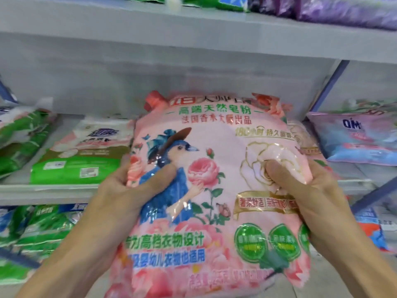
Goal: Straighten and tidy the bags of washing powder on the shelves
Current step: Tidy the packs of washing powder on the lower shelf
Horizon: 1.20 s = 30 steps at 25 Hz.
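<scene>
Both our hands hold the pink bag (214,201) of washing powder up before the middle shelf (53,190). The left hand (120,203) grips its left edge and the right hand (313,190) its right edge, thumbs pressed into the printed front and fingers hidden behind. The bag's long axis runs straight away from our hands, with the red cap (153,101) at the far end, toward the shelf's back. Neither hand sits nearer. A second pink bag (300,134) peeks out beyond the right hand, and a green-and-white bag (81,160) lies past the left. We judge the coming move to be a forward push along that axis.
</scene>
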Motion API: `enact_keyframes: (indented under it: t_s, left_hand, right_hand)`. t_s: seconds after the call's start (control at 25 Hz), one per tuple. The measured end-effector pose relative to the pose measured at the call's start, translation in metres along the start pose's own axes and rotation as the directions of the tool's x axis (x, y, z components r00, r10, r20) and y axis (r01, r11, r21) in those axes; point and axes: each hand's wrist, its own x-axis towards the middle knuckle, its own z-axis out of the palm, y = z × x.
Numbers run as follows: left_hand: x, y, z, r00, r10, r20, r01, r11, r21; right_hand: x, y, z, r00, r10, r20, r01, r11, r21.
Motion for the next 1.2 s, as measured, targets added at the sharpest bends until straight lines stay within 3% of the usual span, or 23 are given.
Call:
enact_keyframes:
  t_s: [0.12, 0.24, 0.44, 0.6, 0.8, 0.88, 1.0, 1.08, 1.2]
  left_hand:
    - [-0.004, -0.007, 0.054, 0.996, -0.039, 0.082, 0.045, 0.997, -0.065]
    - [0.001, -0.016, 0.095, 0.997, -0.044, 0.063, 0.049, 0.996, -0.072]
    - [0.018, -0.007, 0.132, 0.997, -0.06, 0.054, 0.063, 0.996, -0.07]
    - [0.063, 0.017, 0.166, 0.999, 0.007, 0.047, -0.005, 0.999, -0.039]
    - [0.126, -0.003, 0.202, 0.999, 0.007, -0.049, 0.007, 0.963, 0.271]
    - [0.133, -0.012, 0.207, 0.997, 0.049, -0.055, -0.027, 0.936, 0.352]
    - [0.119, -0.013, 0.195, 0.998, 0.066, -0.025, -0.054, 0.942, 0.332]
    - [0.098, -0.007, 0.192, 0.998, -0.033, -0.062, 0.05, 0.949, 0.312]
    - [0.084, -0.016, 0.189, 0.996, -0.091, 0.005, 0.085, 0.94, 0.33]
  right_hand:
    - [0.018, 0.008, -0.056, 1.0, 0.018, -0.024, -0.018, 1.0, -0.006]
    - [0.037, 0.013, -0.092, 0.999, 0.027, -0.022, -0.026, 0.999, 0.025]
    - [0.074, 0.002, -0.123, 0.998, -0.069, 0.011, 0.069, 0.997, -0.023]
    - [0.127, -0.018, -0.139, 0.986, -0.157, -0.049, 0.153, 0.985, -0.082]
    - [0.206, 0.015, -0.148, 0.999, 0.042, 0.012, -0.039, 0.982, -0.184]
    - [0.215, 0.03, -0.149, 0.998, 0.043, -0.035, -0.051, 0.965, -0.258]
    - [0.207, 0.031, -0.161, 0.992, 0.129, -0.011, -0.125, 0.941, -0.314]
    - [0.189, 0.031, -0.172, 0.968, 0.25, -0.001, -0.239, 0.924, -0.299]
    - [0.17, 0.035, -0.167, 0.984, 0.149, -0.101, -0.166, 0.97, -0.179]
